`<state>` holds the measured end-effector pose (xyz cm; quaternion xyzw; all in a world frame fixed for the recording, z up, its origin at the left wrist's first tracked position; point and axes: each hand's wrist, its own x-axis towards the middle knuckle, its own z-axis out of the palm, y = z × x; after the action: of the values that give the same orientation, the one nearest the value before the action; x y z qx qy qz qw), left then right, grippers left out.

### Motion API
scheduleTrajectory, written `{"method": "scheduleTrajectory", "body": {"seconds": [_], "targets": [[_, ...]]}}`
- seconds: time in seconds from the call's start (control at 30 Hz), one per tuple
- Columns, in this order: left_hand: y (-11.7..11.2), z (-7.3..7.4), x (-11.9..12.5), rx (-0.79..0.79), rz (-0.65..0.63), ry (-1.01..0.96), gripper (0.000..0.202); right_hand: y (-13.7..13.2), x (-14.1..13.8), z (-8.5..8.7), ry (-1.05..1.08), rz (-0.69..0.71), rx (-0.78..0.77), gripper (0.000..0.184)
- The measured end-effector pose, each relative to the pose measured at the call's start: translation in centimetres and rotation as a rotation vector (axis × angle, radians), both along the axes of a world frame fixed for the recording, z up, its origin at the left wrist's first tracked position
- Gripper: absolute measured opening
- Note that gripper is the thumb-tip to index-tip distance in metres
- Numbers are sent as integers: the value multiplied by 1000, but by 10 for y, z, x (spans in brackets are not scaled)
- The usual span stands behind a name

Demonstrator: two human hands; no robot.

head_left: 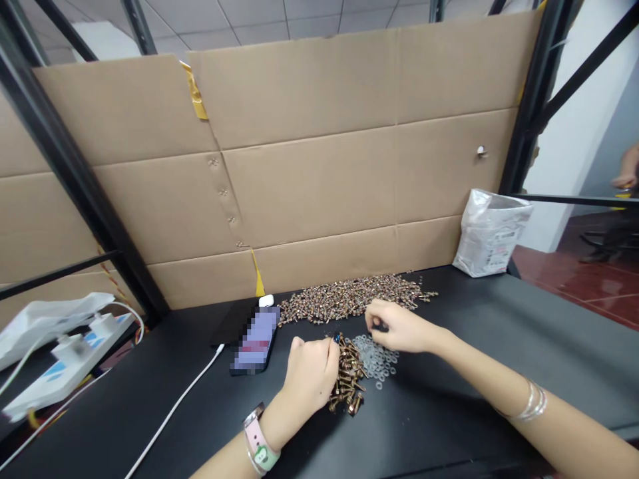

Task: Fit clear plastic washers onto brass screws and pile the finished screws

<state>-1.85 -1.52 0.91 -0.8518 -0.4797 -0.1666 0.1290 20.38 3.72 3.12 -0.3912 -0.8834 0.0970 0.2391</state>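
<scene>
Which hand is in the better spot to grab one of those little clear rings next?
Probably the right hand: it is right beside the clear rings. The left hand is at the bronze-coloured screws, which lie between it and most of the rings.

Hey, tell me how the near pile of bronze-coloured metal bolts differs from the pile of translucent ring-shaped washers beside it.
Colour: the bronze-coloured metal bolts are brownish and shiny; the translucent ring-shaped washers are pale.
Shape: the bolts are long with wider heads; the washers are flat rings with open centres.
Place: the bolts lie beside the left hand; the washers lie nearer the right hand.
Both lie loose on the black tabletop.
</scene>
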Motion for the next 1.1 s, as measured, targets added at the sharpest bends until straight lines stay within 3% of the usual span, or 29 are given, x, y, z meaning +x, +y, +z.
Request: {"method": "scheduleTrajectory", "body": {"seconds": [0.13,0.37,0.57,0.7,0.8,0.93,1.1], "targets": [[-1,-1,1,-11,93,2,34,26,12,-15,-61,-185,167,15],[0,1,3,-29,236,-54,29,43,11,-28,-109,-143,199,16],[-2,8,5,-51,161,-194,21,44,11,-28,-69,-125,188,11],[-2,12,4,-44,89,-277,22,31,5,-17,19,-96,182,9],[-3,13,5,-61,17,-303,24,10,-6,-6,214,50,37,7],[-4,12,7,-128,-138,-273,27,-15,-23,-1,395,235,-342,13],[-3,8,9,-154,-228,-295,34,-24,-34,-6,583,247,-738,30]]}}
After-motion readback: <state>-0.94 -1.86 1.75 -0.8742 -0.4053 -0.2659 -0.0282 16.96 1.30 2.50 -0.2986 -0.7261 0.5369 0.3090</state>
